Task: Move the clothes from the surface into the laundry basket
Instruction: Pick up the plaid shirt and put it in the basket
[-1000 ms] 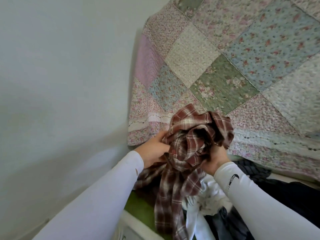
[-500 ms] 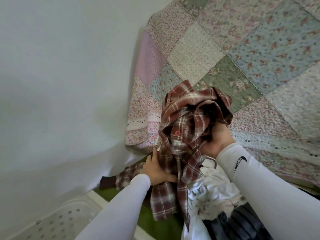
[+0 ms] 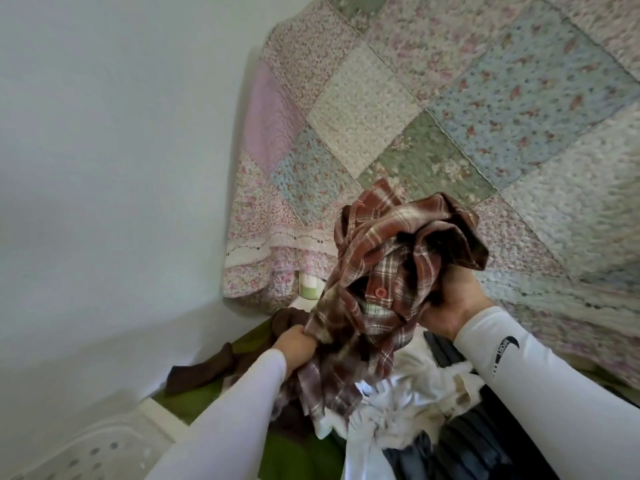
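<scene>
Above the pile, the right hand clutches the bunched plaid shirt; the left hand grips its limp, light tail, best gathered whole.

Both my arms, in white sleeves, reach up from the bottom of the frame. My left hand, lower centre, has its fingers curled tight round a bunch of the plaid shirt. My right hand, higher and right of centre, grips the shirt's bundled top from below, palm toward me
</scene>
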Demonstrator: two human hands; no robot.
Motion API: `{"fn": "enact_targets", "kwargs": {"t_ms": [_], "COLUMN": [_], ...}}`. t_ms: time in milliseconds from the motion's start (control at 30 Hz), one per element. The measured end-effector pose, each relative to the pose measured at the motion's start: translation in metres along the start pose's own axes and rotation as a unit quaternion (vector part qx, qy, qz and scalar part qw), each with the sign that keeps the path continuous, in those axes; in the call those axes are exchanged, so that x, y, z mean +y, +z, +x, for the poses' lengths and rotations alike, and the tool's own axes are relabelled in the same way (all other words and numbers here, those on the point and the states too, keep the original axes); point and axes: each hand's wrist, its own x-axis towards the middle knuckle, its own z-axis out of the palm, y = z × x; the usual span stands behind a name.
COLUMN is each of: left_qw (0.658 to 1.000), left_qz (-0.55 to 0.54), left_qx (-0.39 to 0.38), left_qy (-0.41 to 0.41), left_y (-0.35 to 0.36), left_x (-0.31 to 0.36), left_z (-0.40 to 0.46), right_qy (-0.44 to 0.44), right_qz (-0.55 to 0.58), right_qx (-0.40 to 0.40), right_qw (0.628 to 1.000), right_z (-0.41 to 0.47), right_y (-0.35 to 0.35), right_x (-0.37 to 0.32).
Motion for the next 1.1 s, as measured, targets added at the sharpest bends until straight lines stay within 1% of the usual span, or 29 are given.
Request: {"fn": "enact_targets", "kwargs": {"t_ms": [67,133,233,333,367,500,533,600,667,733,800,867,967,1033,1100], "left_qw": [0.989,0.962,0.928,0.912,0.911,0.898,0.896,0.904,0.920,0.946,0.969,0.980,0.978,0.977,0.975], "left_qz": [-0.144,-0.269,-0.372,-0.408,-0.412,-0.438,-0.441,-0.419,-0.366,-0.271,-0.173,-0.099,-0.097,-0.090,-0.090], "left_qx": [0.027,0.027,0.005,-0.028,-0.027,0.001,0.010,0.009,-0.031,-0.067,-0.079,-0.052,0.021,0.058,0.084], "left_qy": [-0.022,-0.036,-0.028,-0.019,-0.015,0.034,0.047,0.086,0.134,0.165,0.154,0.166,0.185,0.186,0.185], "left_y": [-0.015,-0.030,-0.050,-0.068,-0.073,-0.082,-0.083,-0.084,-0.082,-0.083,-0.080,-0.079,-0.091,-0.110,-0.127], "left_x": [0.014,0.039,0.067,0.092,0.099,0.124,0.129,0.137,0.141,0.137,0.128,0.120,0.103,0.092,0.085], "left_z": [-0.002,-0.023,-0.035,-0.045,-0.047,-0.069,-0.077,-0.091,-0.110,-0.129,-0.135,-0.148,-0.163,-0.172,-0.185], "right_qy": [-0.018,-0.028,-0.044,-0.034,-0.030,-0.012,-0.015,-0.027,-0.032,-0.011,-0.019,-0.020,-0.007,0.007,0.038], "right_qz": [-0.011,-0.020,-0.036,-0.061,-0.064,-0.111,-0.138,-0.195,-0.226,-0.263,-0.262,-0.286,-0.299,-0.297,-0.268], "right_qx": [0.019,0.051,0.071,0.054,0.055,0.092,0.121,0.167,0.172,0.144,0.116,0.073,0.016,-0.007,-0.053], "right_qw": [1.000,0.998,0.996,0.996,0.996,0.989,0.983,0.966,0.958,0.954,0.958,0.955,0.954,0.955,0.961], "right_z": [-0.002,-0.003,-0.012,-0.021,-0.023,-0.016,-0.011,0.007,0.030,0.012,-0.005,-0.014,-0.017,-0.020,-0.025], "right_y": [-0.006,-0.011,-0.010,-0.009,-0.008,-0.009,-0.015,-0.033,-0.050,-0.015,0.017,0.044,0.070,0.091,0.112], "right_x": [-0.001,0.002,0.008,0.014,0.017,0.027,0.031,0.038,0.048,0.050,0.052,0.059,0.079,0.088,0.096]}}
